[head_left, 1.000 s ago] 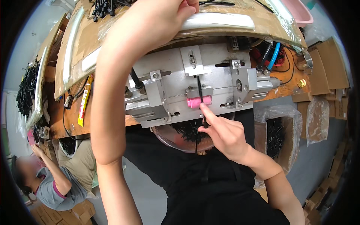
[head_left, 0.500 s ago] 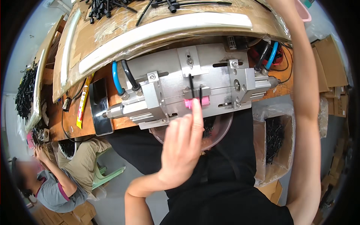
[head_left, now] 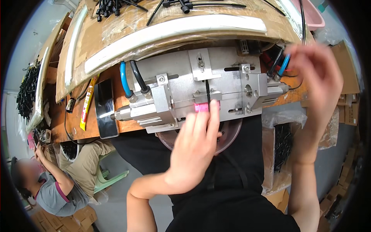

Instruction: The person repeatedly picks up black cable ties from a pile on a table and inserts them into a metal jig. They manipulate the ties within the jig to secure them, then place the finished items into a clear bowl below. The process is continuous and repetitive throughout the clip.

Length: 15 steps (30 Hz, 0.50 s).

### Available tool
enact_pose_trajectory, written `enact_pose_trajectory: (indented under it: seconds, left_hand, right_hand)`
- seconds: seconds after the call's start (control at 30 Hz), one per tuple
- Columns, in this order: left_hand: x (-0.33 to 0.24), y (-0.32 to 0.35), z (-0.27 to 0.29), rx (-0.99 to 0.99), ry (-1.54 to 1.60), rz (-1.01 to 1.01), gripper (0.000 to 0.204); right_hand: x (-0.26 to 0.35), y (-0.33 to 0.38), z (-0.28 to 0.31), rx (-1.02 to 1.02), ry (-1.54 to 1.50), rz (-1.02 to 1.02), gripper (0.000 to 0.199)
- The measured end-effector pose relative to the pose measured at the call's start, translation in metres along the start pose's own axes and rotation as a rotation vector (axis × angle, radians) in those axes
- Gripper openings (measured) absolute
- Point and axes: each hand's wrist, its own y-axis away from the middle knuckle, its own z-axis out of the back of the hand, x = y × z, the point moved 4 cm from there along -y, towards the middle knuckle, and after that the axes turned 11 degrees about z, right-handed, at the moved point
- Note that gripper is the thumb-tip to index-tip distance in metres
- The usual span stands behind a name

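Note:
A metal fixture stands on the bench in front of me, with a short black rod upright across its middle and a bright pink block beneath. My left hand lies over the near side of this block. Its fingers are stretched out, the index tip touching the pink block beside the rod; its thumb is hidden. To the right of the fixture, my right hand is raised and smeared by motion. A long thin black rod rises from its fingers, which seem closed on it.
Blue hoses and black hoses join the fixture's ends. Behind it, a cardboard-covered shelf bears black parts. A phone and yellow packet lie left. Below are a bowl and a box of black parts. Someone sits at left.
My right hand has come back from the far right toward the fixture's right end, bringing a long black rod. My left fingers have shifted slightly right; one black rod now shows at the block instead of two.

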Motion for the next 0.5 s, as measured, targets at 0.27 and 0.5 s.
enact_pose_trajectory:
  seconds: [0.27,0.5]
  left_hand:
    - [0.013,-0.145,0.084,-0.370,-0.022,0.102,0.019]
    - [0.032,-0.168,0.084,-0.141,0.121,0.064,0.024]
  right_hand:
    - [0.037,0.113,-0.103,0.227,0.018,0.145,0.066]
    - [0.027,0.114,-0.119,0.293,0.042,0.137,0.064]
